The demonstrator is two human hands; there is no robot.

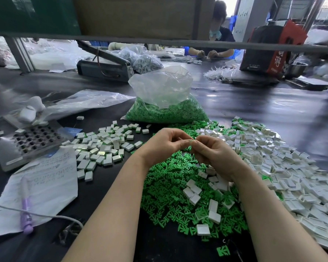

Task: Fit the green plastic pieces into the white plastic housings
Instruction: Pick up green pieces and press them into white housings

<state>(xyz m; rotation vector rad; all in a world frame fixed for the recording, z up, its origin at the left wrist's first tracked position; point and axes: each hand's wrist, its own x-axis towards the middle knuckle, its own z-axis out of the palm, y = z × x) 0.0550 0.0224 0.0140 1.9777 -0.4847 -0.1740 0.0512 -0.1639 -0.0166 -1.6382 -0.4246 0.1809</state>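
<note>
Two hands meet above the heap of green plastic pieces (178, 188) on the black table (273, 110). The left hand (163, 143) and the right hand (214, 154) have their fingers curled inward, fingertips pressed together around something small; a sliver of green (190, 141) shows between them, but what exactly is pinched I cannot tell. A few white plastic housings (194, 193) lie scattered on top of the green heap, just below the right wrist. To the right of the heap spreads a large pile of open white housings (292, 167), touching its edge. To the left of the heap, set a little apart, sits a smaller group of white blocks (102, 148), several showing green at their edges. Behind the heap stands a clear plastic bag (165, 99) filled with more green pieces. Farther left of the heap lie a metal plate with rows of square holes (30, 142), a handwritten paper sheet (45, 182) and a purple pen (27, 210) resting on the sheet. Across the table, well behind the bag, another person's hands (206, 53) rest on the surface.
</note>
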